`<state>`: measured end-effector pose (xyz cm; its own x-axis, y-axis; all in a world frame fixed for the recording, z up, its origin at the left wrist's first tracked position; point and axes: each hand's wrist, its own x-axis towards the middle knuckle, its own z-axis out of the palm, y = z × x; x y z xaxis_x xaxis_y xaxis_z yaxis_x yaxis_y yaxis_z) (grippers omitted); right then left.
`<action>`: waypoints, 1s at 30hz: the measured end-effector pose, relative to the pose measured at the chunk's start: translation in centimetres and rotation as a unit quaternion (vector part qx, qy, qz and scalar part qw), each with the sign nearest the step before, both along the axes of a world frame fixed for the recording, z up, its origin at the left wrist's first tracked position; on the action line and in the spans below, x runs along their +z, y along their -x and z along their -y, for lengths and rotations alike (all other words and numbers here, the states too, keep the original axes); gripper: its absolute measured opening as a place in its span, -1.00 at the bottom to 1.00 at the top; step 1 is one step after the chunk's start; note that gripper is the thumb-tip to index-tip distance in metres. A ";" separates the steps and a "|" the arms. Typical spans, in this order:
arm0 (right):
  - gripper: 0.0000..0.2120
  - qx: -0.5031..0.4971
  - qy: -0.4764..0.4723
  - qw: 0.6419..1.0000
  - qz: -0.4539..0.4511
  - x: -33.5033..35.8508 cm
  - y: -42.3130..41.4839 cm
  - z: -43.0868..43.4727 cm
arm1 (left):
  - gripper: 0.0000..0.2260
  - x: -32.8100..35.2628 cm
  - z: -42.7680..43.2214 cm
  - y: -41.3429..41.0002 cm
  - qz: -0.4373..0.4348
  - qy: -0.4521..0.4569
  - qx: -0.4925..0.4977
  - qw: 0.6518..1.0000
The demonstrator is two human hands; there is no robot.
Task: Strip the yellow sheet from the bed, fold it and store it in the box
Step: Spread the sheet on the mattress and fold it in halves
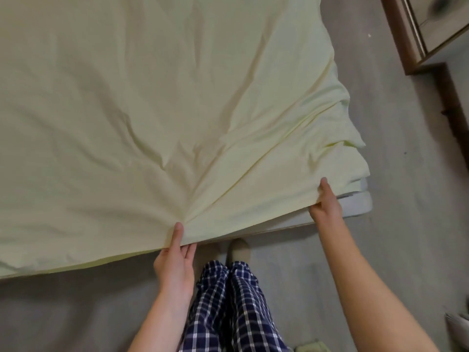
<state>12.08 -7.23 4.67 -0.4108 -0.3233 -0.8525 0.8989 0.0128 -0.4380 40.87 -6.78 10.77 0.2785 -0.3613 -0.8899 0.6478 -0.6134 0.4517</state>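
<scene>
Across the left and centre of the frame, the yellow sheet (152, 110) lies spread over the bed (357, 205), covering nearly all of it, with its near hem hanging just past the edge at lower left. At lower centre the left hand (175, 265) has its grip clamped on that hem: the thumb lies on top of the cloth and the fingers are tucked beneath. Creases fan out from the pinch toward the upper right, which suggests the cloth is under pull there. Between the forearms, plaid trousers (228, 301) and a pale slipper (238, 250) stand on the grey floor (406, 174) close against the bed, a stance that lets both arms reach the edge. Further right, the right hand (326, 201) pinches the same hem near the corner, thumb above and fingers hidden under the fabric. Holding two points along one edge likely serves to lift the sheet evenly. Beneath that hand the bed's bare grey surface shows, so this corner is already freed, and the sheet bunches in folds along the right side. At upper right stands dark wooden furniture (406, 34). No box can be made out; stripping looks to be the step in hand, with folding and storing not yet begun.
</scene>
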 end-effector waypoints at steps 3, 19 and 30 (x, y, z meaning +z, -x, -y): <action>-0.65 -0.001 -0.084 0.992 -0.098 1.9 -0.9 -3.8 | -0.81 -1.2 -0.2 -0.7 -0.010 -0.048 0.034 0.998; -0.66 0.076 -0.074 0.993 0.055 4.4 0.9 -9.0 | -0.51 -3.5 -6.2 23.4 -0.234 -0.020 -0.117 0.965; -0.59 0.106 0.035 0.936 0.335 0.1 7.7 -4.5 | -0.72 1.9 -4.4 26.4 -0.080 0.025 0.048 0.995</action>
